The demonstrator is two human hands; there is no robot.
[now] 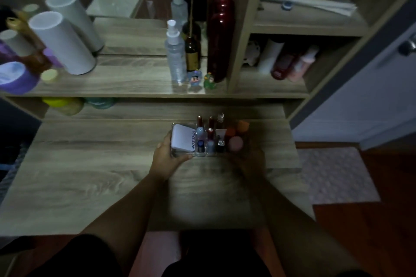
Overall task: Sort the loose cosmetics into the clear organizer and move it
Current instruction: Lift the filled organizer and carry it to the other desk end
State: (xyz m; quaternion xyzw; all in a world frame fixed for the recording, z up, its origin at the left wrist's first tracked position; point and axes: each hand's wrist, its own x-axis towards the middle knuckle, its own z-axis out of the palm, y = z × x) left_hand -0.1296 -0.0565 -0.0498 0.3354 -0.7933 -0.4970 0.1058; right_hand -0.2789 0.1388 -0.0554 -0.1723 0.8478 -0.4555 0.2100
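The clear organizer (201, 153) stands on the wooden dressing table, right of centre. It holds a white compact labelled "U2skin" (182, 138) in its left section, several lipsticks and small bottles (210, 134) in the middle, and orange and pink sponges (236, 136) on the right. My left hand (167, 156) grips the organizer's left side. My right hand (248, 158) is dark and blurred against its right side, fingers wrapped round it.
A raised shelf (126, 87) behind carries a spray bottle (175, 56), a brown bottle, a tall red vase (219, 36), white cylinders (63, 42) and purple jars. Cubbies on the right hold bottles. A mirror stands behind. A rug (337, 175) lies on the floor to the right.
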